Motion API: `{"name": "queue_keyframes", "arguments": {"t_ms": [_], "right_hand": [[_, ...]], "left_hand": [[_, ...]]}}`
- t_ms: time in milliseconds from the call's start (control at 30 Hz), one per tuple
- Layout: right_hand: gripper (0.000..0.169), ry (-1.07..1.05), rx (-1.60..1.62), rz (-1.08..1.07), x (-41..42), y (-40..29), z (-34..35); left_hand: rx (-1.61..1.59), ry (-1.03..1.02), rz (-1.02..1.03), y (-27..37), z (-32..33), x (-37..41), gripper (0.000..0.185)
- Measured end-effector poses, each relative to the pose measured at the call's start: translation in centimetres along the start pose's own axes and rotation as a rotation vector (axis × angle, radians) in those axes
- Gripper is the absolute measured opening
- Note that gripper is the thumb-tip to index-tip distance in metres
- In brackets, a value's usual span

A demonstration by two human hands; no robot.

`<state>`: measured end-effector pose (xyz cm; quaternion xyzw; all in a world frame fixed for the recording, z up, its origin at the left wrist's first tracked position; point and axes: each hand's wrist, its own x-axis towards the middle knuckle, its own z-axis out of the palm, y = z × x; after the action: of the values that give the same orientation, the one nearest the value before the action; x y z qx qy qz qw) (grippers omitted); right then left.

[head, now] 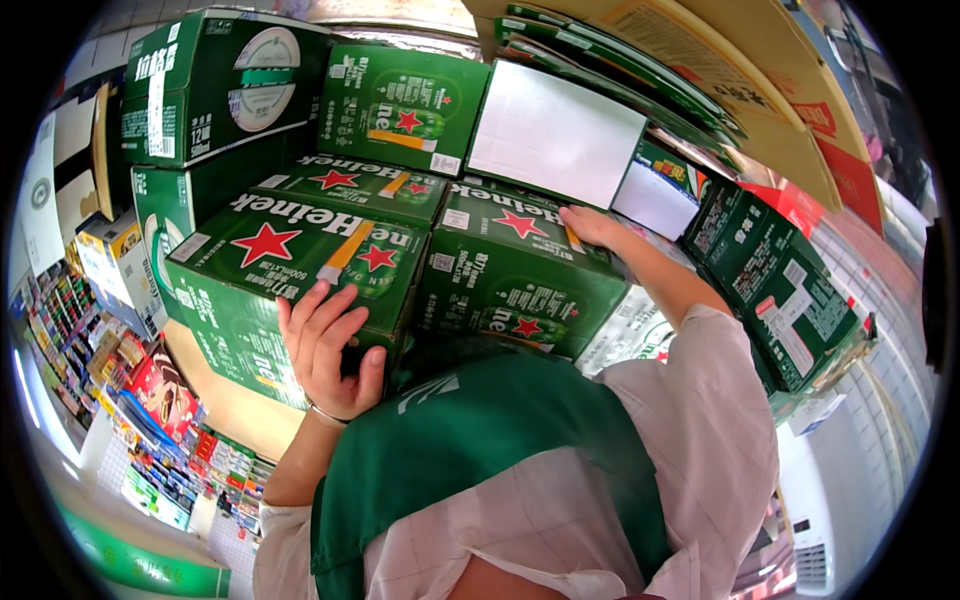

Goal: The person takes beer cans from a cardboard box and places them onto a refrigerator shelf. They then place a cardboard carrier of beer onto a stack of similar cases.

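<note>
Green Heineken beer cartons stand stacked before me. My left hand [326, 349] rests with spread fingers against the near edge of the front left carton [300, 247]. On top of the carton to its right [517, 262] lies my right hand [589, 225], its fingers by the carton's far right part and partly hidden. Behind them stand another green carton [405, 112] and a box with a blank white face [555, 131]. Neither hand is closed around anything.
A dark green beer carton [225, 86] sits on others at the far left, above a Corona carton [120, 270]. Flattened cardboard [712, 67] leans at the back right. Dark green cartons [772, 277] stand right. Shelves of packaged goods [82, 322] are at the left.
</note>
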<state>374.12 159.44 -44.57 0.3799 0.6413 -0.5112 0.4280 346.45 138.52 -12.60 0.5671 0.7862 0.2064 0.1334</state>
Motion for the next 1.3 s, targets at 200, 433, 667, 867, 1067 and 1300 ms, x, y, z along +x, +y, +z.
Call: {"name": "queue_keyframes", "arguments": {"t_ms": [200, 433, 667, 867, 1067, 1300], "right_hand": [[0.062, -0.032, 0.129, -0.173, 1.1, 0.7, 0.1], [0.071, -0.074, 0.155, -0.187, 3.7, 0.5, 0.9], [0.076, -0.021, 0.195, -0.152, 4.2, -2.0, 1.2], [0.071, -0.011, 0.115, -0.062, 4.9, -2.8, 1.9], [0.07, 0.008, 0.236, -0.072, 8.9, -1.5, 2.8], [0.07, -0.005, 0.139, -0.025, 5.9, -3.9, 1.1]], "left_hand": [[0.028, -0.003, 0.005, 0.1, 0.2, 0.5, 0.032], [0.081, -0.026, -0.007, 0.6, 0.5, 0.3, 0.045], [0.142, -0.059, -0.001, 1.2, 0.7, 0.5, 0.051], [0.198, -0.058, 0.031, 1.2, 0.8, 0.6, 0.046], [0.221, -0.049, 0.063, 1.9, 0.9, 1.2, 0.043], [0.198, -0.02, 0.06, 2.0, 0.6, 0.7, 0.038]]}}
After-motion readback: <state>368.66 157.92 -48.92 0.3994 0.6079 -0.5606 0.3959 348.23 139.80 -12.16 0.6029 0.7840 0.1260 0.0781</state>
